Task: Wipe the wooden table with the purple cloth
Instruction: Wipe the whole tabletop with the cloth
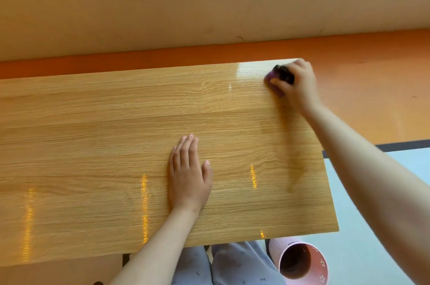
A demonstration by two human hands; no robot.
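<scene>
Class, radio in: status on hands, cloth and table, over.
Right hand grips purple cloth, far right corner of wooden table. Left hand flat, mid-table. Nothing in the way.

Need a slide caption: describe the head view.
A person's right hand grips the purple cloth at the far right corner of the wooden table; the left hand rests flat on it.

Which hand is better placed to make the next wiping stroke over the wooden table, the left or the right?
The right hand: it grips the purple cloth on the wooden table at the far right corner. The left hand lies flat mid-table, without a cloth.
</scene>
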